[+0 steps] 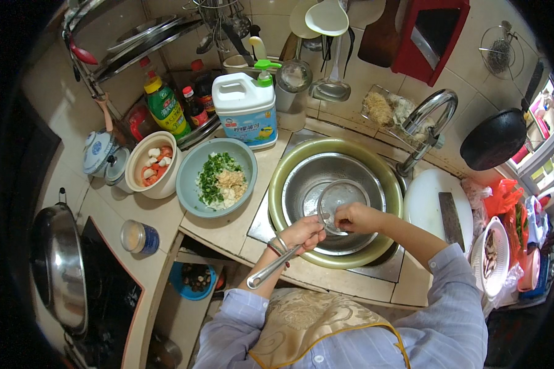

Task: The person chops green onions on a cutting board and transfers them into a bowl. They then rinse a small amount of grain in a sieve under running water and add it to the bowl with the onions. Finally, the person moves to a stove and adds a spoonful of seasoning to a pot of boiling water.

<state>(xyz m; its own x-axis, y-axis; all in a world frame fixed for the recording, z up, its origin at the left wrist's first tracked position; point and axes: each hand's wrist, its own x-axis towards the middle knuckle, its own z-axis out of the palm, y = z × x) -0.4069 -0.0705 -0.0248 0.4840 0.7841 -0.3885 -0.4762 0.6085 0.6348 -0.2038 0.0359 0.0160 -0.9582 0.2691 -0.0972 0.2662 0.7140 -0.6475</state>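
Observation:
My left hand [304, 234] grips a round mesh strainer [344, 196] where its long metal handle [272, 268] meets the rim. The handle points back toward my body. Inside the strainer's rim, the curled fingers of my right hand [358, 217] are at the mesh; whether they pinch something is hidden. Beneath both hands sits a stainless steel basin [296, 184], nested within a larger olive-gold basin [275, 191] over the sink. A grey-blue bowl [183, 187] to the left holds chopped greens, a beige minced heap and white pieces.
A cream pot [134, 173] contains tomato pieces and white lumps. Behind the bowl stands a white pump jug [240, 108]. The faucet [424, 133] arches behind the basins. At right, a cleaver [451, 219] lies on a white cutting board [422, 203], near a white basket [498, 263].

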